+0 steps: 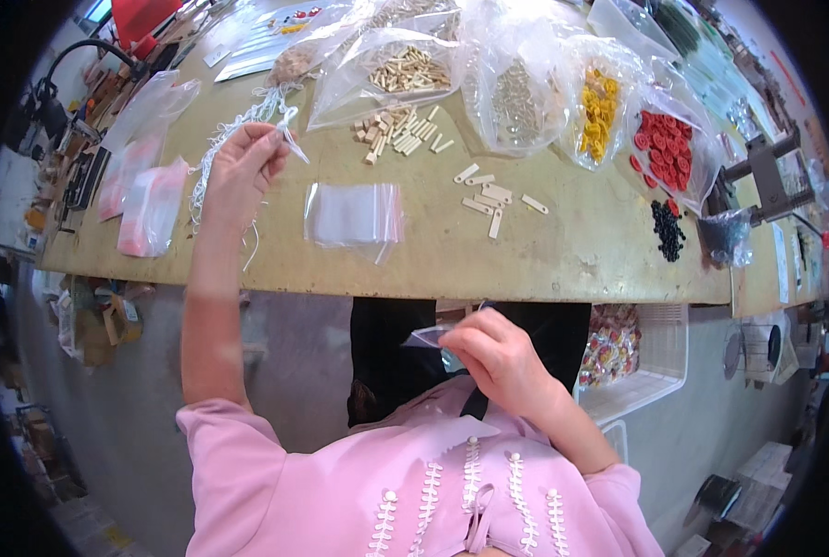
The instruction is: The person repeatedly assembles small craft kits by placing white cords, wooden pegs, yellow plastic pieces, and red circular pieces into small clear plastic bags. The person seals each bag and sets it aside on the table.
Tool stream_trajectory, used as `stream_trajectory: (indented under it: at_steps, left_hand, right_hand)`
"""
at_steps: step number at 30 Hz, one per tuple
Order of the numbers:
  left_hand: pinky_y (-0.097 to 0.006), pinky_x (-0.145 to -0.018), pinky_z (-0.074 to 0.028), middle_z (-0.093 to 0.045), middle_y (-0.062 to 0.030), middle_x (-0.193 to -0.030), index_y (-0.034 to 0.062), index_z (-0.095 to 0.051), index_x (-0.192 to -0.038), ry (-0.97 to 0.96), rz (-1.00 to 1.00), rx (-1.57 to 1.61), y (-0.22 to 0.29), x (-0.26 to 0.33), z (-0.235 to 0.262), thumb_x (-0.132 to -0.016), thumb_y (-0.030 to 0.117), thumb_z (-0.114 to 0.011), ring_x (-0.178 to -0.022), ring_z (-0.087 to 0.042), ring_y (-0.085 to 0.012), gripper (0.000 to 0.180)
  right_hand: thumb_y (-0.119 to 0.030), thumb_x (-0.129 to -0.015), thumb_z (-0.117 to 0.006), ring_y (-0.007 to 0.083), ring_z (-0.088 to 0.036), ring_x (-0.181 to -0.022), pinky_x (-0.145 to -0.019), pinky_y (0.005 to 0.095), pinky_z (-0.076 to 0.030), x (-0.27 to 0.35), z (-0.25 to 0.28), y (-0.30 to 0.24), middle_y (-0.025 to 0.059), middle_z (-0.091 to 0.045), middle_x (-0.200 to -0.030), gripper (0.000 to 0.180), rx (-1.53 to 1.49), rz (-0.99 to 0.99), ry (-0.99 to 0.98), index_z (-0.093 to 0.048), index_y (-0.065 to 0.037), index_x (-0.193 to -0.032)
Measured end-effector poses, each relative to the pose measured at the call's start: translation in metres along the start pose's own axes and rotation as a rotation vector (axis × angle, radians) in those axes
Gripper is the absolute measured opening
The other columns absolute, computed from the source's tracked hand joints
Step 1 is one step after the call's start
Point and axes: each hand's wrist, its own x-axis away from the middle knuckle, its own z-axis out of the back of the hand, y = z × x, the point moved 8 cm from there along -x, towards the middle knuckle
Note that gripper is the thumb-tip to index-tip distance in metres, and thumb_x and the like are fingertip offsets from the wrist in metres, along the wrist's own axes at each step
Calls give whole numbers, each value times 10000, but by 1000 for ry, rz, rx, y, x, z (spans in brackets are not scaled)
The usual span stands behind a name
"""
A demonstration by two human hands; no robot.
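With your left hand (240, 172), you pinch white string (290, 139) between closed fingers (271, 141) above the counter (563, 255). Your right hand (500, 360) grips a small clear bag (425, 338), fingertips together, in front of the counter's near edge.

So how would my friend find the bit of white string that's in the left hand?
Start at the big tan table and go to its left half, where the person's left hand reaches over. The bit of white string pokes out on that hand's right side. It's the pinched bit; the other white string lies tangled on the table.
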Motion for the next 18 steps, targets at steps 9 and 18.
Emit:
stream_trajectory:
  at_steps: [9, 18]
  left_hand:
    - [-238, -722, -525, -743, -96, -1024, 49, -688, -1114, -255, 79, 128, 13, 161, -156, -973, 37, -759, -871, -681, -123, 159]
    - [-366, -766, -489, -680, -10, -925, 151, -787, -1032, -471, -558, -1037, 18, 190, -196, -779, 54, -806, -905, -611, -218, 271]
  right_hand:
    - [99, -834, -711, 379, -657, -1134, -918, 432, -577, -24, 4, -7, 180, -660, -1230, 268, -140, 14, 9, -648, -14, -1069]
    - [61, -843, -696, 384, -645, -1193, -941, 416, -592, 9, 17, 7, 202, -649, -1277, 264, -50, 6, 94, -674, -12, -1096]
